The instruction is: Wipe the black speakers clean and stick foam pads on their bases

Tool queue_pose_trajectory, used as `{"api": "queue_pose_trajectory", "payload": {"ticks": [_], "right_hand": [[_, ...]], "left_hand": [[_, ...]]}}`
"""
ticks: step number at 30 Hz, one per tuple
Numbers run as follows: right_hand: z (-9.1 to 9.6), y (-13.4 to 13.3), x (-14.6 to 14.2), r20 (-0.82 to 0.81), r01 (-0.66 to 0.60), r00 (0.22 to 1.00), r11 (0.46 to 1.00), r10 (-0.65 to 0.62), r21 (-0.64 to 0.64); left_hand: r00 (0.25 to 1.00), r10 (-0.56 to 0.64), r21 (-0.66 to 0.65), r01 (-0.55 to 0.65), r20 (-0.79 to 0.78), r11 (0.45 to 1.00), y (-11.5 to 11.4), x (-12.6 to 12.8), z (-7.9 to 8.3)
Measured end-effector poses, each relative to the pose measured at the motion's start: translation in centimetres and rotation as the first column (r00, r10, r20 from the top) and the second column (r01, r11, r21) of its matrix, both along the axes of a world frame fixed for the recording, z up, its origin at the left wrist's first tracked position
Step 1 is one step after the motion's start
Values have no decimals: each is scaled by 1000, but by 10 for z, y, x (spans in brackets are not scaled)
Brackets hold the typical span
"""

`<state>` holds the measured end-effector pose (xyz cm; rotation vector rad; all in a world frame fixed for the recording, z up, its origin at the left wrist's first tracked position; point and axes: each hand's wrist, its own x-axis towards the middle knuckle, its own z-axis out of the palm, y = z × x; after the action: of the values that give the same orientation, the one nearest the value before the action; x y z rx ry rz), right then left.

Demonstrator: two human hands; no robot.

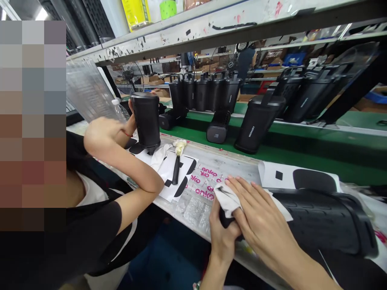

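A long black speaker [326,217] lies on its side at the near edge of the bench. My right hand [260,219] lies flat on a white cloth [231,199] spread over the speaker's left end, fingers stretched out. My left hand [222,235] is wrapped around that left end from below, under the cloth. Sheets of pink "anko" labels [204,183] lie just beyond the cloth.
A co-worker on the left holds an upright black speaker [147,121] with both hands. A black-handled brush [177,163] lies on white sticker sheets. More black speakers [256,123] stand on the green conveyor [317,155]. A shelf [211,24] hangs overhead.
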<state>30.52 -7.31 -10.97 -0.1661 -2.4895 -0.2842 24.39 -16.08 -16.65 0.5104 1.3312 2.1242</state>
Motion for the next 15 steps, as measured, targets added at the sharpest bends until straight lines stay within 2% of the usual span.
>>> {"api": "queue_pose_trajectory", "payload": {"ticks": [3, 6, 9, 12, 15], "right_hand": [[-5, -3, 18, 31, -84, 996, 996, 85, -30], [-13, 11, 51, 70, -125, 989, 991, 128, -39], [-20, 42, 78, 26, 70, 997, 997, -69, -23], [-25, 67, 92, -56, 312, 948, 949, -314, -47], [-28, 68, 93, -100, 389, 914, 920, -392, -47]], "left_hand": [[997, 16, 17, -14, -75, 1000, 1, -3, -7], [997, 34, -8, -34, -68, 999, 4, -7, -11], [999, 23, -11, -24, -27, 1000, 5, -8, -10], [999, 4, -10, -4, -44, 1000, 3, -8, -9], [997, -11, -29, 8, -74, 1000, 2, -7, -10]]}}
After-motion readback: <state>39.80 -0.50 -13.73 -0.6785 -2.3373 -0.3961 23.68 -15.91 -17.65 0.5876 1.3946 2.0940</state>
